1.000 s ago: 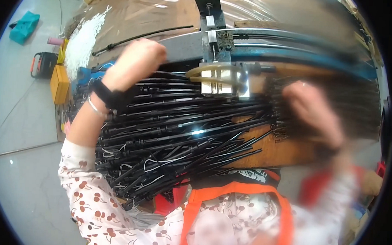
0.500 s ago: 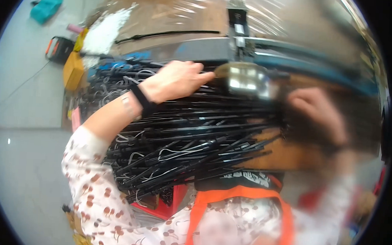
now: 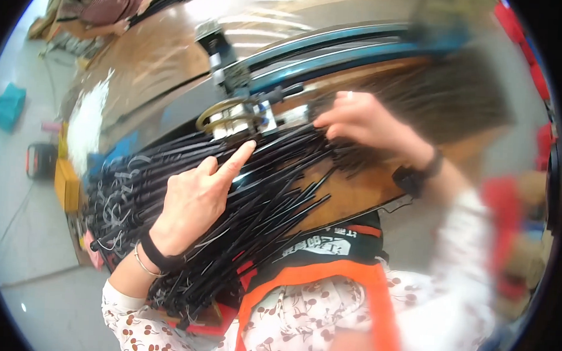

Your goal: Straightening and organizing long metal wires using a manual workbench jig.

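Thin black rods [image 3: 271, 191], many with thin white loops at their left ends, lie in a thick layer across the table. Above them is my left hand [image 3: 195, 197], its index finger stretched toward a small metal machine [image 3: 233, 120] with a looped hose, thumb apart and other fingers curled; nothing shows in its grip. My right hand [image 3: 368, 120] is closed at the right side of the machine, fingertips pinched by the rods' right ends. What lies between those fingertips is too small and blurred to make out.
Blue rails [image 3: 336, 59] run behind the machine over the wooden table. A blurred dark pile of thin strands [image 3: 441, 98] lies at right. White strips [image 3: 89, 123] and a yellow box [image 3: 67, 182] sit at left. Another person [image 3: 106, 8] handles dark rods at the far left.
The view has swung round, bringing the other person into sight. My left hand has come lower with its index finger extended; my right hand has moved in beside the machine.
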The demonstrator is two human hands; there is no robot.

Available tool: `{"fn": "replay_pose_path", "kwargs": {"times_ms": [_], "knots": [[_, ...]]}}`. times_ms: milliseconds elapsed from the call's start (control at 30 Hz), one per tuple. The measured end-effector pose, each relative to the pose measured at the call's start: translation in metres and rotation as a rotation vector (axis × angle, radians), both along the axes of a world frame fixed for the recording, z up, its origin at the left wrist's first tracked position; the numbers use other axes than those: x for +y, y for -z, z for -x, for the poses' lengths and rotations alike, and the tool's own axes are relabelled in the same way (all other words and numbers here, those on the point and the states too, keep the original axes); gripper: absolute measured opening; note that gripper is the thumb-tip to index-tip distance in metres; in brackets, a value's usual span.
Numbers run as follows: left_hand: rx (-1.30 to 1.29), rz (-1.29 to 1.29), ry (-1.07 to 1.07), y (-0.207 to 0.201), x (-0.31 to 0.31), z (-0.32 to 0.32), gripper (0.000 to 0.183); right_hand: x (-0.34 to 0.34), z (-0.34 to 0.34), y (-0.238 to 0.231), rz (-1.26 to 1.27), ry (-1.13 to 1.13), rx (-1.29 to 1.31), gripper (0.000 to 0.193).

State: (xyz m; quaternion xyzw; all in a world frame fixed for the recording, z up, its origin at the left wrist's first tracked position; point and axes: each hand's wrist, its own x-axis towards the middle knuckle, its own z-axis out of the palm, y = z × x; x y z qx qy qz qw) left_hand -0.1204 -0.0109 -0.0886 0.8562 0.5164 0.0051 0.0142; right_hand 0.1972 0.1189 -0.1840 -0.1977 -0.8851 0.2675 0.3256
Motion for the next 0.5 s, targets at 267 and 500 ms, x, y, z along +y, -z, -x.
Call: {"fn": "replay_pose_path", "kwargs": {"times_ms": [267, 500], "knots": [[-0.09, -0.024, 0.155, -0.003, 0.036, -0.089, 0.052, -0.033, -0.064, 0.002, 0.256, 0.193, 0.19, 0.029], [-0.11, -0.038, 0.249, -0.019, 0.055, -0.14, 0.03, -0.018, -0.086, -0.015, -0.263, 0.186, 0.166, 0.057]]}}
